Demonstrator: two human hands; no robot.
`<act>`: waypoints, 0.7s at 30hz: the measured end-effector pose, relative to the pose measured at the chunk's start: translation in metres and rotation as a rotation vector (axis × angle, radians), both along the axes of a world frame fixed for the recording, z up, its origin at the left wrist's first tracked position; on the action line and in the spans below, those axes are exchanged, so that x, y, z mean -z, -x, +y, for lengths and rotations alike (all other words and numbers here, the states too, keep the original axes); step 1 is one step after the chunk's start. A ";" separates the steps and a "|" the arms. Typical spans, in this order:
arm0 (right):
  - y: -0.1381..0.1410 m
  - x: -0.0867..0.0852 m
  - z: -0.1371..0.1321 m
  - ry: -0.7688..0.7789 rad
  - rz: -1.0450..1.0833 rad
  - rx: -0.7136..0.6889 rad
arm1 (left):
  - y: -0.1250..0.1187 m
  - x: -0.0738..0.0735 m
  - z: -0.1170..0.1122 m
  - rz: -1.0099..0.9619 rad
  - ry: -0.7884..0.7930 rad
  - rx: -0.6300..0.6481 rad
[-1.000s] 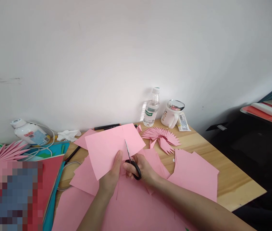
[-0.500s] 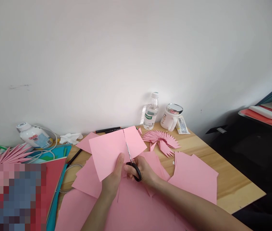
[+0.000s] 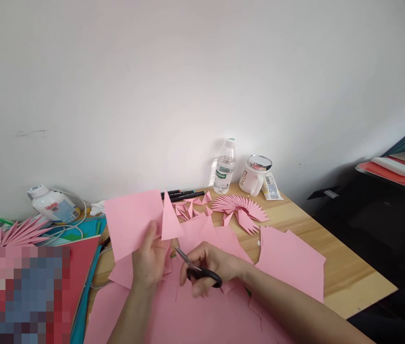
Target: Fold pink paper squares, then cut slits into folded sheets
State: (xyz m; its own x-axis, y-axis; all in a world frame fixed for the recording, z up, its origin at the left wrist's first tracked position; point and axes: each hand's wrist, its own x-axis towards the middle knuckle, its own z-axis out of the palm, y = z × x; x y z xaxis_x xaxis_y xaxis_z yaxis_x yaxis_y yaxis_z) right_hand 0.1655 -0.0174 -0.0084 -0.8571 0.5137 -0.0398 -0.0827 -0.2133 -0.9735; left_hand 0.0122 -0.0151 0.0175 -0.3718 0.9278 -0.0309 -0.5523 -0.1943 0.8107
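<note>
My left hand point(image 3: 151, 255) pinches a sheet of pink paper point(image 3: 134, 217) between thumb and fingers, held up above the desk. A narrower piece of pink paper point(image 3: 170, 220) stands at the sheet's right edge, turned at an angle; whether it is still joined to the sheet I cannot tell. My right hand point(image 3: 209, 267) is closed round black-handled scissors point(image 3: 197, 272), whose blades point up and left, apart from the paper. Under both hands lie more pink sheets point(image 3: 195, 310), overlapping across the desk.
Folded pink paper pieces point(image 3: 240, 208) form a fan near a water bottle point(image 3: 225, 167) and a lidded white mug point(image 3: 255, 176). Black markers point(image 3: 188, 196) lie by the wall. At left are a white pill bottle point(image 3: 54, 205), cables and a red folder point(image 3: 80, 258).
The scissors have come out of the cut and moved down, away from the paper. My left hand has shifted left with the sheet, and the narrower piece now stands apart at an angle.
</note>
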 end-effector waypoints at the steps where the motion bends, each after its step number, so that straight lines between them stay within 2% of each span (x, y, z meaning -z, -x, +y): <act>1: -0.002 -0.001 0.001 0.004 0.031 -0.026 | 0.001 -0.002 0.001 -0.045 -0.011 -0.020; 2: -0.003 -0.001 0.003 -0.004 0.089 0.055 | 0.002 -0.003 0.002 -0.083 -0.013 -0.032; 3: -0.003 0.000 0.006 -0.026 0.166 0.265 | 0.003 -0.003 0.003 -0.111 -0.008 -0.039; 5: -0.002 0.002 0.013 -0.094 0.210 0.776 | 0.003 -0.003 0.003 -0.148 0.037 -0.031; 7: 0.000 0.004 0.018 -0.162 0.160 1.061 | 0.003 -0.002 0.002 -0.177 0.098 -0.010; 9: 0.001 0.004 0.021 -0.183 0.067 1.107 | 0.003 -0.001 0.001 -0.174 0.143 0.032; 14: 0.002 0.001 0.018 -0.074 0.000 0.949 | 0.002 0.000 0.000 -0.096 0.103 0.041; 16: 0.001 0.001 0.018 -0.066 0.017 0.989 | 0.004 -0.001 0.002 -0.035 0.017 0.052; 19: -0.003 0.002 0.020 -0.136 0.008 1.107 | 0.009 -0.002 0.005 0.043 -0.132 0.042; 21: -0.005 0.004 0.023 -0.184 -0.051 1.123 | 0.012 -0.004 0.006 0.064 -0.193 0.015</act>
